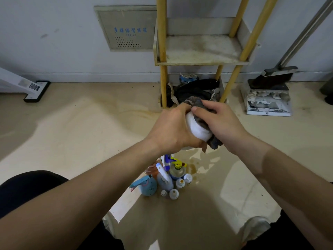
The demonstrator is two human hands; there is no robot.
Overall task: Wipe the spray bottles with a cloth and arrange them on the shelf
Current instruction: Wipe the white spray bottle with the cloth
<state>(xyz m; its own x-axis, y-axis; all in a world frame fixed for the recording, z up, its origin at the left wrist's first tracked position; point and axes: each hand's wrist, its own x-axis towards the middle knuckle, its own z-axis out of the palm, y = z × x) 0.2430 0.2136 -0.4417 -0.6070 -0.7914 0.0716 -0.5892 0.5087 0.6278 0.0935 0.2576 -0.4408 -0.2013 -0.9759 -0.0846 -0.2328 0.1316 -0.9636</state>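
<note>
My left hand (171,129) grips a white bottle (197,129) in mid-air above the floor. My right hand (219,121) holds a grey cloth (213,143) wrapped against the bottle's right side and top. Most of the bottle is hidden by both hands and the cloth. Below them on the floor stands a cluster of bottles: a teal spray bottle (148,185), a white spray bottle with a blue trigger (164,175), a clear bottle with a yellow cap (177,169) and several small white bottles (180,184). The wooden shelf (203,50) stands against the wall ahead, its middle board bare and stained.
Dark cloths and clutter (195,90) fill the shelf's bottom level. A dustpan with a broom (268,98) stands to the right. A white appliance base (36,91) sits at far left. A metal wall panel (127,28) is left of the shelf. My knees and shoes frame the bottom.
</note>
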